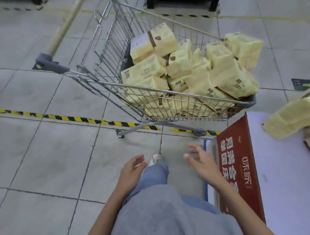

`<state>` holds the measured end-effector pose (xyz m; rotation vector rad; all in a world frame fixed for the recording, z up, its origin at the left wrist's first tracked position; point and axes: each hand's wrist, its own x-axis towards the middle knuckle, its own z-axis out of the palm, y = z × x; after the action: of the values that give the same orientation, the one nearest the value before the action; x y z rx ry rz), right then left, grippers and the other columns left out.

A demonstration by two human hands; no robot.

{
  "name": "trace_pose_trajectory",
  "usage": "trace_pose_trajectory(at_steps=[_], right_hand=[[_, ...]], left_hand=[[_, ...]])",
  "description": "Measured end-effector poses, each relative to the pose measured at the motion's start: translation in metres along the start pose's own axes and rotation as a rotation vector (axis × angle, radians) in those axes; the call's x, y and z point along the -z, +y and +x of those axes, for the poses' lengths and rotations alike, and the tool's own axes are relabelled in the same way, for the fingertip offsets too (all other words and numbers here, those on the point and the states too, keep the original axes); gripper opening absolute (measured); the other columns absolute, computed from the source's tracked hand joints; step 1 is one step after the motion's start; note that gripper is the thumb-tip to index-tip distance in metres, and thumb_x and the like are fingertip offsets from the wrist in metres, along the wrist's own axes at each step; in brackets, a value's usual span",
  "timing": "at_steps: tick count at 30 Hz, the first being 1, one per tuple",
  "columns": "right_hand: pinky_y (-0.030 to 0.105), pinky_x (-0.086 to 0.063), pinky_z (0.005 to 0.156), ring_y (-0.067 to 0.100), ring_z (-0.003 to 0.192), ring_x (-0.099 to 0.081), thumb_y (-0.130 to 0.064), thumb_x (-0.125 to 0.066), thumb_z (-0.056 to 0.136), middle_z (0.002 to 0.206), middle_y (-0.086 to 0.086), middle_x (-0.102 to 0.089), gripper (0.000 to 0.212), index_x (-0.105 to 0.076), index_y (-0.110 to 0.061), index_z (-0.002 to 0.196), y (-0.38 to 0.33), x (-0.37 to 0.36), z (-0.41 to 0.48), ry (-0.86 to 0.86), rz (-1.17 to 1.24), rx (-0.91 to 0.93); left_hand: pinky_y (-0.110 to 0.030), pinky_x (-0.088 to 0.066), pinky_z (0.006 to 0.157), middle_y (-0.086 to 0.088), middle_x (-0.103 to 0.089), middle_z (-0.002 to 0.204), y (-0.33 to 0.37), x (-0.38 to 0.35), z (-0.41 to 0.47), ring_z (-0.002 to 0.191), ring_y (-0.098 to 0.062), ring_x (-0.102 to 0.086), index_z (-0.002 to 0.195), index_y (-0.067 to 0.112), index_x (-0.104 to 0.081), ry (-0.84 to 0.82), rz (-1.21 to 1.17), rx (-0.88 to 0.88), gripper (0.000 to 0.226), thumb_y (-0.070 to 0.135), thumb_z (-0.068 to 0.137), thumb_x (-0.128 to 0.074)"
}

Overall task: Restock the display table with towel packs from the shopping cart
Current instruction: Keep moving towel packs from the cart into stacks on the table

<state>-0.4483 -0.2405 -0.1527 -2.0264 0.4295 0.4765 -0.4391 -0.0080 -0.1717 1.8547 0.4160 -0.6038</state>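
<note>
A wire shopping cart stands on the tiled floor ahead of me, heaped with several pale yellow towel packs. At the right, the white display table carries a few yellow towel packs on the table near its far corner. My left hand and my right hand hang over the floor below the cart, both with relaxed fingers and holding nothing. The right hand is close to the table's red front panel.
A red sign with white characters covers the table's side. Yellow-black hazard tape runs across the floor under the cart. The cart's grey and beige handle points left. A dark shelf base stands beyond the cart.
</note>
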Motion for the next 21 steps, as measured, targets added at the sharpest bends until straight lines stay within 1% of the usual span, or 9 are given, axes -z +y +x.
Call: trace_pose_trajectory(at_steps=[5, 8, 10, 12, 14, 17, 19, 20, 21], right_hand=[[0.039, -0.046, 0.095, 0.021, 0.108, -0.056, -0.028, -0.057, 0.093, 0.122, 0.006, -0.056, 0.044, -0.046, -0.017, 0.134, -0.028, 0.014, 0.042, 0.085, 0.084, -0.050], [0.034, -0.047, 0.092, 0.019, 0.105, -0.057, -0.027, -0.057, 0.093, 0.120, 0.004, -0.056, 0.042, -0.047, -0.018, 0.132, -0.036, 0.025, 0.062, 0.162, 0.143, -0.075], [0.026, -0.046, 0.085, 0.014, 0.100, -0.057, -0.025, -0.058, 0.093, 0.117, 0.002, -0.056, 0.041, -0.048, -0.018, 0.132, -0.039, 0.033, 0.074, 0.229, 0.182, -0.081], [0.012, -0.042, 0.075, 0.002, 0.093, -0.055, -0.024, -0.059, 0.092, 0.111, -0.003, -0.056, 0.042, -0.048, -0.018, 0.132, -0.042, 0.044, 0.088, 0.280, 0.220, -0.088], [0.007, -0.043, 0.070, -0.004, 0.090, -0.054, -0.022, -0.060, 0.091, 0.108, -0.005, -0.057, 0.042, -0.048, -0.017, 0.132, -0.043, 0.058, 0.103, 0.316, 0.259, -0.091], [0.012, -0.044, 0.076, 0.003, 0.095, -0.059, -0.021, -0.063, 0.089, 0.107, -0.007, -0.059, 0.042, -0.050, -0.021, 0.128, -0.046, 0.091, 0.126, 0.412, 0.268, -0.052], [0.024, -0.045, 0.085, 0.012, 0.102, -0.058, -0.020, -0.066, 0.087, 0.109, -0.007, -0.059, 0.040, -0.050, -0.026, 0.124, -0.049, 0.116, 0.140, 0.479, 0.278, -0.008], [0.028, -0.045, 0.087, 0.013, 0.105, -0.057, -0.020, -0.067, 0.085, 0.112, -0.005, -0.059, 0.042, -0.049, -0.027, 0.123, -0.049, 0.131, 0.149, 0.515, 0.284, 0.006], [0.029, -0.044, 0.086, 0.014, 0.106, -0.055, -0.020, -0.069, 0.084, 0.115, -0.004, -0.057, 0.047, -0.049, -0.026, 0.125, -0.048, 0.146, 0.159, 0.551, 0.275, 0.015]], left_hand=[[-0.020, -0.038, 0.089, -0.001, -0.062, 0.123, 0.081, 0.017, 0.068, 0.107, -0.009, -0.056, 0.124, 0.014, -0.058, -0.048, 0.041, -0.121, 0.031, 0.019, 0.094, -0.058], [-0.010, -0.039, 0.081, 0.003, -0.062, 0.119, 0.123, 0.015, 0.102, 0.101, -0.002, -0.056, 0.126, 0.015, -0.057, -0.125, 0.087, -0.174, 0.033, 0.024, 0.094, -0.057], [-0.007, -0.040, 0.077, 0.006, -0.061, 0.119, 0.148, 0.011, 0.121, 0.102, 0.000, -0.056, 0.125, 0.017, -0.057, -0.186, 0.087, -0.216, 0.031, 0.025, 0.094, -0.056], [-0.010, -0.040, 0.077, 0.008, -0.061, 0.119, 0.171, 0.005, 0.139, 0.103, 0.000, -0.056, 0.123, 0.021, -0.057, -0.220, 0.097, -0.259, 0.030, 0.027, 0.094, -0.056], [-0.011, -0.040, 0.077, 0.010, -0.060, 0.119, 0.191, -0.004, 0.157, 0.104, -0.002, -0.056, 0.126, 0.021, -0.056, -0.232, 0.116, -0.290, 0.033, 0.029, 0.094, -0.055], [-0.020, -0.041, 0.084, 0.008, -0.061, 0.122, 0.225, -0.019, 0.181, 0.109, -0.010, -0.057, 0.128, 0.019, -0.056, -0.217, 0.138, -0.333, 0.035, 0.029, 0.094, -0.055], [-0.019, -0.040, 0.085, 0.008, -0.061, 0.121, 0.246, -0.028, 0.195, 0.108, -0.009, -0.057, 0.126, 0.020, -0.056, -0.201, 0.124, -0.377, 0.033, 0.029, 0.094, -0.055], [-0.017, -0.040, 0.084, 0.009, -0.061, 0.120, 0.258, -0.034, 0.204, 0.108, -0.008, -0.056, 0.126, 0.021, -0.056, -0.193, 0.124, -0.402, 0.032, 0.029, 0.094, -0.056], [-0.016, -0.040, 0.083, 0.010, -0.060, 0.120, 0.269, -0.041, 0.214, 0.108, -0.007, -0.056, 0.125, 0.022, -0.056, -0.189, 0.125, -0.419, 0.032, 0.029, 0.094, -0.056]])
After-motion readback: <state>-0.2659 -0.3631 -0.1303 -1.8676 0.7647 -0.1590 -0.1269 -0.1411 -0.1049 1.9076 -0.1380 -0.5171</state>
